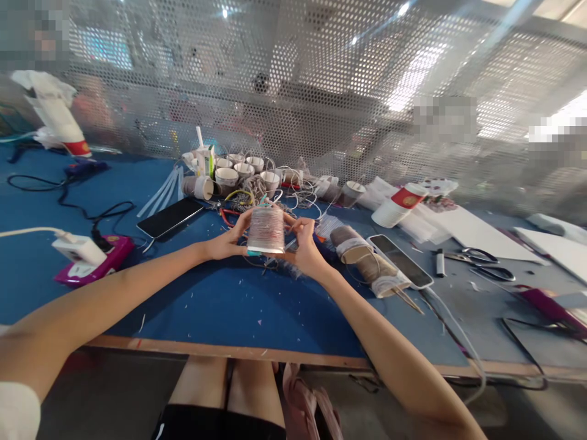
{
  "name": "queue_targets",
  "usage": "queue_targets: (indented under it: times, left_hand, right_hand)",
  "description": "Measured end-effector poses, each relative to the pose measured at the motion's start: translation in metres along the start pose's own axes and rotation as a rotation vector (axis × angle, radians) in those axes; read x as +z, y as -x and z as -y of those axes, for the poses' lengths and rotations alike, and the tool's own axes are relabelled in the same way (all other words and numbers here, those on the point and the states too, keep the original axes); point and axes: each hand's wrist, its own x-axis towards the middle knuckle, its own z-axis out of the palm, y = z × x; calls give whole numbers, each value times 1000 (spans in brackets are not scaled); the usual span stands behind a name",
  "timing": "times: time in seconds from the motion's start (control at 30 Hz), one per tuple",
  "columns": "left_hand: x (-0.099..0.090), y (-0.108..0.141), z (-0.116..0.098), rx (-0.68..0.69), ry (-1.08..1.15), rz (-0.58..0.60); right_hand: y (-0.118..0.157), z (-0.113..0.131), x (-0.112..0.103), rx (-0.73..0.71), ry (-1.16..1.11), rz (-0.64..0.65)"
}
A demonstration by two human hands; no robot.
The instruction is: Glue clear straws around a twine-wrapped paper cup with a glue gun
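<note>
Cups behind spool, scissors right.

cup hiding hands' fingertips, forearms cut off

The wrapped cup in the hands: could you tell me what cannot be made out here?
Head view only:
- wrapped cup: far side hidden; wrapping blurred.
- left hand: fingertips behind the cup.
- right hand: any thread it pinches is too small.
- scissors: detail too small.
</note>
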Motion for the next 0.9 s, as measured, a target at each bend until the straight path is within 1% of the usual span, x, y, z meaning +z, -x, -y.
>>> queue_targets:
  times: [0.1,0.2,0.27,0.37,0.43,0.53,0.63,0.7,0.77,0.83,0.9]
  left_hand:
    - [1,-1,-1,14,-59,-15]
    - [2,-3,-5,94,-170,-89]
    - [4,-3,-8,129,-211,-111]
    - [5,-1,-12,133,-250,-110]
    - [6,0,-13,116,-295,-134]
    - [6,0,-14,109,-385,-178]
    - [5,0,-13,130,-505,-249]
    - [4,-1,-9,157,-572,-342]
    - [3,-1,-3,190,-608,-488]
    - [2,-2,4,200,-613,-664]
    - [1,-2,10,173,-588,-822]
  right_hand:
    - [-1,-1,-1,1,15,-39]
    - [0,-1,-2,-48,54,-76]
    - [2,-1,-3,-53,111,-74]
    - [4,-1,-2,-34,212,-77]
    - [5,0,0,-24,248,-79]
    - [5,2,3,-27,238,-60]
    - [2,6,-3,-19,228,-23]
    - [0,8,-14,-11,234,-5]
    - [-3,9,-29,22,256,-15]
    - [-6,13,-46,118,340,-71]
    - [-10,20,-59,275,569,-112]
